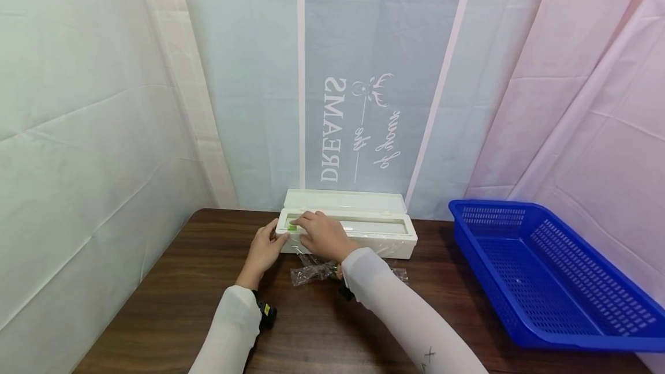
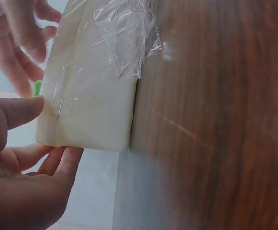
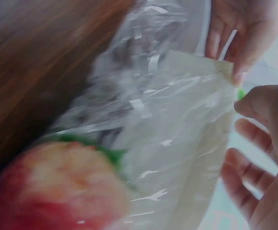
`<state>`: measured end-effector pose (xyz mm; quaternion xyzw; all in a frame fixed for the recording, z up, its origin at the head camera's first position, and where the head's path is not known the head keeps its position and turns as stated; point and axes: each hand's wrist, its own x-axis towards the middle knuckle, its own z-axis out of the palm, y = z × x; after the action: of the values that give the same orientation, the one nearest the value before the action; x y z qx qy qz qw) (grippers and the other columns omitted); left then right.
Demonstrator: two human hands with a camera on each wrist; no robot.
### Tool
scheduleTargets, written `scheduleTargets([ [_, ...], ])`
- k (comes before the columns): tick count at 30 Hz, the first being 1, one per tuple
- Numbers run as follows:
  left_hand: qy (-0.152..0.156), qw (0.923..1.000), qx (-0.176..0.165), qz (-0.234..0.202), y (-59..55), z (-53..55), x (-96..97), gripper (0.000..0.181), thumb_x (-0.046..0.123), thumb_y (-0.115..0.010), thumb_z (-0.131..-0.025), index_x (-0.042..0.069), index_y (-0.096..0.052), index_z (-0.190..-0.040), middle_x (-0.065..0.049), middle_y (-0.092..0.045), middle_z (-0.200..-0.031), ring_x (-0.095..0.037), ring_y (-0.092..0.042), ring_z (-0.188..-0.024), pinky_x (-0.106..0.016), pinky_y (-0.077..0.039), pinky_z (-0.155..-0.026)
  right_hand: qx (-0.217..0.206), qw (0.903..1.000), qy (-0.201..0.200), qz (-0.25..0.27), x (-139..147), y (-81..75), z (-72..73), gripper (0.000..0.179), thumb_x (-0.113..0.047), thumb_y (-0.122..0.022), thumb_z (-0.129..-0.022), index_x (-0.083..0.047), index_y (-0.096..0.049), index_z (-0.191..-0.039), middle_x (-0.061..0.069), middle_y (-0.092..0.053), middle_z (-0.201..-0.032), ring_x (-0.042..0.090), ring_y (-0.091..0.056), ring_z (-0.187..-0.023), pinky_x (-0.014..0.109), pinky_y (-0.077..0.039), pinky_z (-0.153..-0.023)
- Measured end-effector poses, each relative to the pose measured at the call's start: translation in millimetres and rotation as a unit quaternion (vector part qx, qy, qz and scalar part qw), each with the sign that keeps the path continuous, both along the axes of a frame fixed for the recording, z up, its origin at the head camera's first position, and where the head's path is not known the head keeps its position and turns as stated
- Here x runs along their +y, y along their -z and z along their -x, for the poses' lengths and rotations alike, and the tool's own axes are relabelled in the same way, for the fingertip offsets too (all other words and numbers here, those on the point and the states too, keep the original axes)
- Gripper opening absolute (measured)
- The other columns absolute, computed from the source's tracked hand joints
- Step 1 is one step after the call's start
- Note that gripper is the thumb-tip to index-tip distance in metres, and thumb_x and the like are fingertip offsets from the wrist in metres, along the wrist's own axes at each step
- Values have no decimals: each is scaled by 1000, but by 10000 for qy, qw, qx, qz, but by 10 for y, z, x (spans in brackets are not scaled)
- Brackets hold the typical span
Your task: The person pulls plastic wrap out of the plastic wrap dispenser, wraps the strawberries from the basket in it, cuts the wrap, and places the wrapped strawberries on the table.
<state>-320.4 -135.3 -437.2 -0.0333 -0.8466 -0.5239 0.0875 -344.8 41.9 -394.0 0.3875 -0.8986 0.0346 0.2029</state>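
A long white cling film dispenser (image 1: 348,244) stands on the table with its lid (image 1: 345,199) tipped back. My left hand (image 1: 264,247) grips its left end, thumb at the top edge and fingers against the end face. My right hand (image 1: 324,235) reaches over the dispenser, one finger at a small green slider (image 1: 292,227) near the left end and the other fingers apart from it. Clear film (image 2: 122,38) hangs down the front. A red and yellow fruit with green leaves (image 3: 62,187), overlapped by film, lies in front, mostly hidden by the right arm in the head view.
A blue plastic basket (image 1: 511,319) with perforated walls stands at the right of the dark wooden table (image 1: 208,270). Curtains with printed lettering (image 1: 332,128) hang right behind the dispenser, and pale cloth (image 1: 78,131) closes off the left side.
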Motion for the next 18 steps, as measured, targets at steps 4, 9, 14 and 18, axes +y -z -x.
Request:
scheduleTargets([
  [4,21,10000,6,16,-3,-5,9,60,25,-57,-94,0,-31,-142,-26,-35,-136,-32,-43,-119,-48,-41,-100,-319,9989,248,235,-56,-86,-34,37,-34,-63,-89,-16,-60,-121,0,-62,-106,12,-57,-86,26,-54,-61],
  [9,10,10000,-9,13,1,-16,6,61,24,-57,-94,-1,-31,-142,-27,-34,-136,-33,-44,-117,-49,-43,-98,-649,9953,50,722,-131,-92,-39,28,-24,-68,-86,-10,-65,-109,3,-64,-96,11,-57,-86,25,-53,-73],
  [14,70,10000,7,-30,12,3,-6,61,23,-56,-94,-2,-29,-143,-27,-33,-136,-33,-44,-117,-47,-43,-99,-538,9948,-24,859,-163,-8,-24,20,-18,-69,-84,-10,-67,-103,2,-65,-94,11,-58,-83,23,-54,-71],
  [18,71,10000,43,-20,17,13,-19,61,23,-56,-94,-2,-28,-143,-28,-33,-137,-33,-44,-117,-48,-43,-98,-272,9962,2,825,-180,34,-25,17,-16,-67,-86,-11,-68,-102,1,-65,-93,11,-57,-83,25,-54,-70],
])
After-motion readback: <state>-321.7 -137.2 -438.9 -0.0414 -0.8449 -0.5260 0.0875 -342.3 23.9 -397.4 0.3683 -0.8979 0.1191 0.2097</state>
